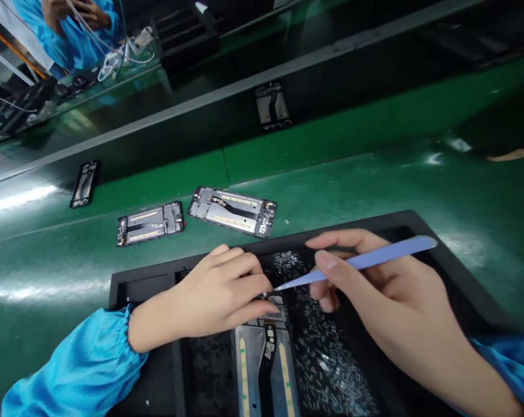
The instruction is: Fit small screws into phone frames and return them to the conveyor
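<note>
A phone frame [251,347] with a black flex cable [266,370] down its middle lies in the black tray [153,272] in front of me. My left hand [221,286] is over its upper end, fingers curled and thumb and index finger close together; a tiny piece between them is too small to make out. My right hand [375,284] pinches blue tweezers [366,255], the tip pointing left and reaching my left fingertips. Many small clear slivers [331,365] cover the tray floor right of the frame, with a little pile [287,262] above.
Two more phone frames, one at the left [149,224] and one nearer the middle [232,211], lie on the green table [353,191] behind the tray. Further back are a small dark frame [85,184] and another [273,106]. Across the bench, a person in blue [77,35] works beside cables.
</note>
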### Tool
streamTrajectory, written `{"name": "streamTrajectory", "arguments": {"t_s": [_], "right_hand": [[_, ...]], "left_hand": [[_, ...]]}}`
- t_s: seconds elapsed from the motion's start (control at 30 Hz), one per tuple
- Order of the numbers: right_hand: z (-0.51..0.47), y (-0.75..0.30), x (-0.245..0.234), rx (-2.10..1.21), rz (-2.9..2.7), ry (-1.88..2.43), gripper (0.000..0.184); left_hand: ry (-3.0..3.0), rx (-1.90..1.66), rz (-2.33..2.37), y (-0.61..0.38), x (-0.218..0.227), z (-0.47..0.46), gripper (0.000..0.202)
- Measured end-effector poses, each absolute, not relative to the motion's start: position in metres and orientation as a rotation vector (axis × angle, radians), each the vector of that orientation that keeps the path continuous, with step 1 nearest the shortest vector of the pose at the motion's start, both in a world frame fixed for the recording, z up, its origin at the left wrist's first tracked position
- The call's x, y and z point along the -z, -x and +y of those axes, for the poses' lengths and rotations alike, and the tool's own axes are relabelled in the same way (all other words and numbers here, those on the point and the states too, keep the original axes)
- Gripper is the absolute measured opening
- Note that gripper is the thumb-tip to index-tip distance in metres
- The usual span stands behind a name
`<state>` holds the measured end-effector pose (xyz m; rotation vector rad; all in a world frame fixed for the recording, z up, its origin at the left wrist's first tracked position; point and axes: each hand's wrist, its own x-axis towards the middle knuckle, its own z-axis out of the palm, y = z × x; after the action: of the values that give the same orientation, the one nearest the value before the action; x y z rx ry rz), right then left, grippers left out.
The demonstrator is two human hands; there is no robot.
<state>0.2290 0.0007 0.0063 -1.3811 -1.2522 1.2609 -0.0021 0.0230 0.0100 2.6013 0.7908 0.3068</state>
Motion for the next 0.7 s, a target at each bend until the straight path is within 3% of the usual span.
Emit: {"name": "streamTrajectory", "arguments": {"t_s": [0.17,0.47,0.6,0.7], "right_hand": [[0.02,-0.256,-0.01,-0.989,-1.588,1.344,0.026],[0.03,-0.276,-0.003,-0.844,-2.164,0.955,0.005],[0.019,-0.271,-0.002,-0.623,-2.302,0.746,0.01],[0.019,-0.265,-0.001,-0.658,-2.254,0.884,0.008]], "left_hand": [[-2.572,-0.354,0.79,0.0,-0.009,0.022,0.027],[-2.576,-0.354,0.862,-0.004,-0.009,0.018,0.026],[-2.667,-0.463,0.952,-0.004,-0.01,0.008,0.023],[-2.734,-0.591,0.906,-0.006,-0.012,-0.011,0.023]]}}
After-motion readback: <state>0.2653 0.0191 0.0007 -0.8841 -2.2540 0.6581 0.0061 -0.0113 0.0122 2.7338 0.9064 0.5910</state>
